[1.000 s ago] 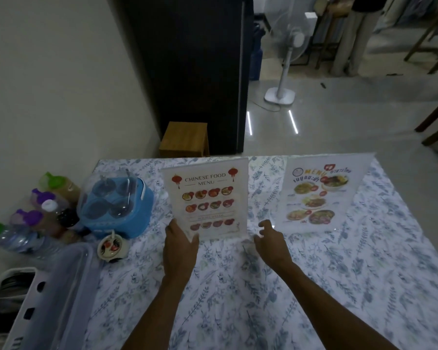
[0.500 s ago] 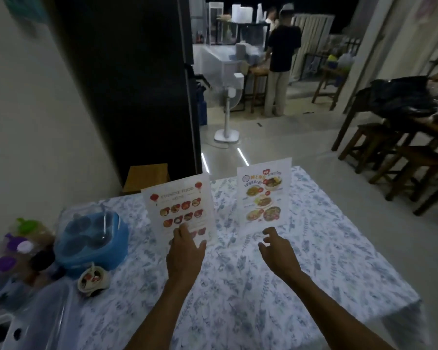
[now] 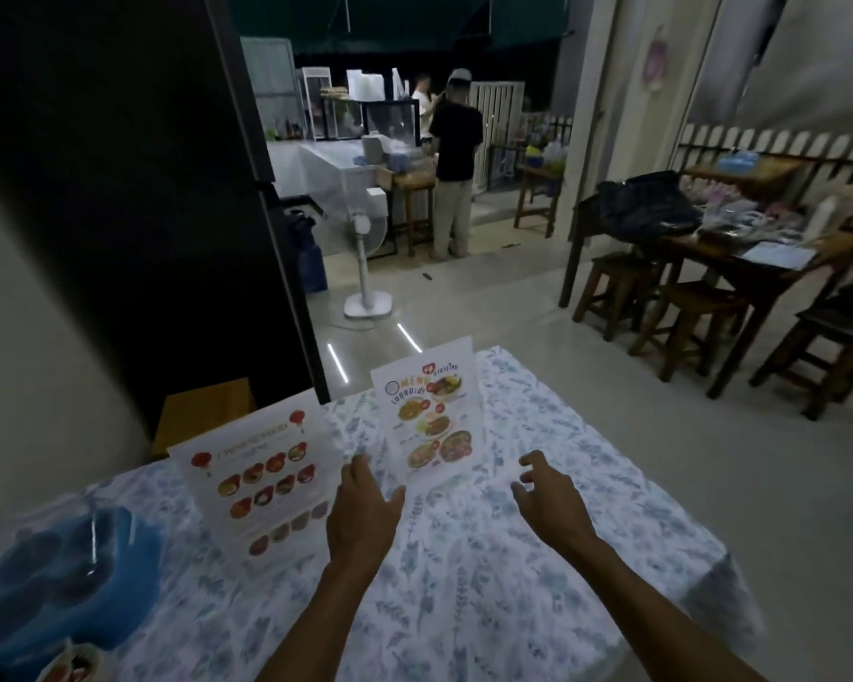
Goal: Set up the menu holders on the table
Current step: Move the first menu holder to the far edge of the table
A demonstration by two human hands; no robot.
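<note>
Two clear menu holders stand upright on a table (image 3: 538,573) covered with a blue leaf-patterned cloth. The Chinese food menu holder (image 3: 259,477) is on the left; the Thai menu holder (image 3: 427,418) stands to its right, further back. My left hand (image 3: 363,514) hovers between them, just in front, fingers spread and holding nothing. My right hand (image 3: 547,494) is right of the Thai holder, fingers apart and empty, apart from the holder.
A blue condiment caddy with a clear lid (image 3: 55,573) sits at the table's left. A black fridge (image 3: 134,189) and a wooden stool (image 3: 203,415) stand behind. A fan (image 3: 365,268), a person (image 3: 454,164), dark tables and stools (image 3: 700,312) fill the room beyond.
My view has tilted up and turned right, showing the room. My left hand has left the Chinese menu holder and shifted right; my right hand has moved right, past the Thai holder.
</note>
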